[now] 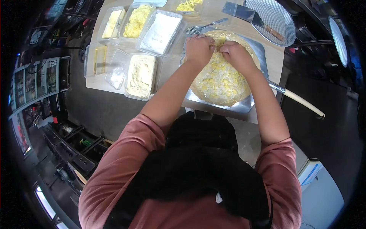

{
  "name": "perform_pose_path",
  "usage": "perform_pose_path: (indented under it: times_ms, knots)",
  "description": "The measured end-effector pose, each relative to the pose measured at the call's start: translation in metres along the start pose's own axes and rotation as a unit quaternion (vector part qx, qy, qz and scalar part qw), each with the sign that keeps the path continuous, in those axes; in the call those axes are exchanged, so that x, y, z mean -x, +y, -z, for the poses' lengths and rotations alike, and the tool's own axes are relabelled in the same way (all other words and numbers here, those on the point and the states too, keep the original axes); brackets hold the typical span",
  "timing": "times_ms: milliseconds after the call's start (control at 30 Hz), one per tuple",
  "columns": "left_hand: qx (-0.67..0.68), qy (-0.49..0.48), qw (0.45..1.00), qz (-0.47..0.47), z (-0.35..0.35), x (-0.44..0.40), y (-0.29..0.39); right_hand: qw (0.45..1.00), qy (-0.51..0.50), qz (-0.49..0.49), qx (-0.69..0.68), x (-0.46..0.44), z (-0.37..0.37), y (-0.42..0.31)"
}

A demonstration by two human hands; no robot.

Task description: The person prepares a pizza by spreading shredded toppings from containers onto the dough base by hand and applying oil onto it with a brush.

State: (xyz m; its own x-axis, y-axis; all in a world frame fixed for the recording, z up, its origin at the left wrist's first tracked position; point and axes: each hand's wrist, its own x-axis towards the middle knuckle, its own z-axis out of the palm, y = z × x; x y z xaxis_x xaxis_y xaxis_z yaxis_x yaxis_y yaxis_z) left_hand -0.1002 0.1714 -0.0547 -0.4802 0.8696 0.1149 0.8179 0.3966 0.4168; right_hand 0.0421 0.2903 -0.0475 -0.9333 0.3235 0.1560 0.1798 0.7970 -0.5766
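Observation:
A round pizza [223,82] with pale and yellow shredded toppings lies on a square metal peel [244,105]; the peel's long pale handle [301,102] sticks out to the right. Both my hands are over the far part of the pizza, close together. My left hand [200,49] has its fingers curled and pinched at yellow shredded cheese [219,41]. Facing it, my right hand [238,55] is also closed, with its fingertips in the shreds. Just beyond my left hand lies a metal spoon [206,26].
Plastic tubs stand on the left: one of creamy spread [140,76], one of white topping [160,32], one of yellow shreds [138,21], one of pale slabs [113,23]. A wooden-handled scraper [268,31] lies across a mesh screen [276,15] at the far right.

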Motion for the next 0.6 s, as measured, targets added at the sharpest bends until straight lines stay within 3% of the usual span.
perform_pose_path:
  times_ms: [200,300,400,600]
  knots:
    - [0.034,-0.046,0.998,0.024,0.008,0.0,0.006,0.993,0.045,-0.101,-0.043,0.007,0.023,-0.006]
    - [0.009,0.041,0.995,-0.085,0.01,0.013,0.008,0.984,0.089,-0.147,-0.056,0.026,0.049,0.003]
    - [-0.005,-0.02,0.988,-0.153,0.01,0.022,0.009,0.964,0.12,-0.224,-0.077,0.047,0.067,0.018]
    - [0.04,0.028,0.987,-0.156,0.015,0.025,0.014,0.985,0.053,-0.159,-0.024,0.045,0.057,0.008]
